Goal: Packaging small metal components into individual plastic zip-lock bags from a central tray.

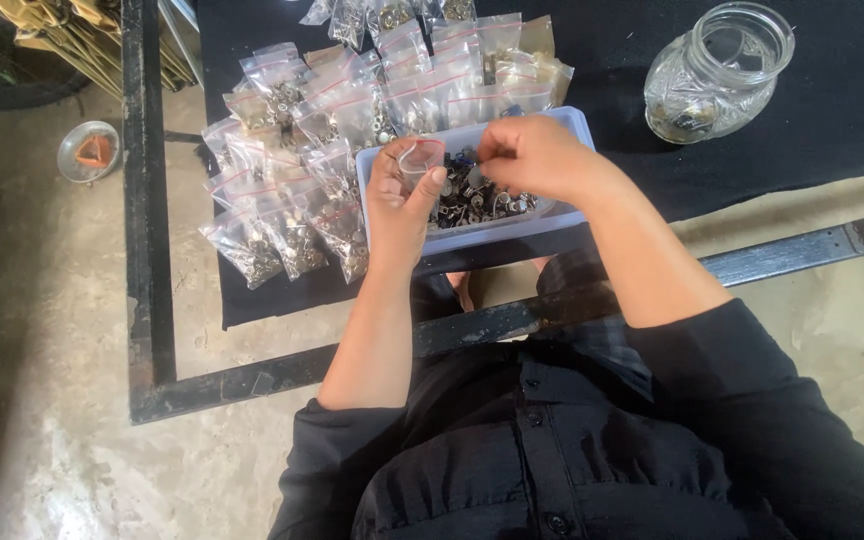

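- Head view looks down on a person in a black buttoned shirt with sleeves pushed up, both forearms reaching forward over a black metal frame.
- A pale blue plastic tray sits on a black cloth, its near wall facing the person; it holds a heap of small dark and silvery metal parts.
- The left hand is at the tray's left end, fingers curled around a small clear zip bag with a red seal strip, holding it up with its mouth toward the tray.
- The right hand hovers over the tray's middle and right part, fingertips pinched narrowly together just beside the bag's mouth; whether a part sits between them cannot be told.
- A spread of filled clear zip bags, each with a red strip and a clump of metal parts inside, lies on the cloth to the left of and beyond the tray, some touching its far edge.
- A clear glass jar lies tilted on the cloth, well apart to the right, with some metal pieces inside.
- A small round dish with something orange in it rests on the concrete floor, outside the frame at left.
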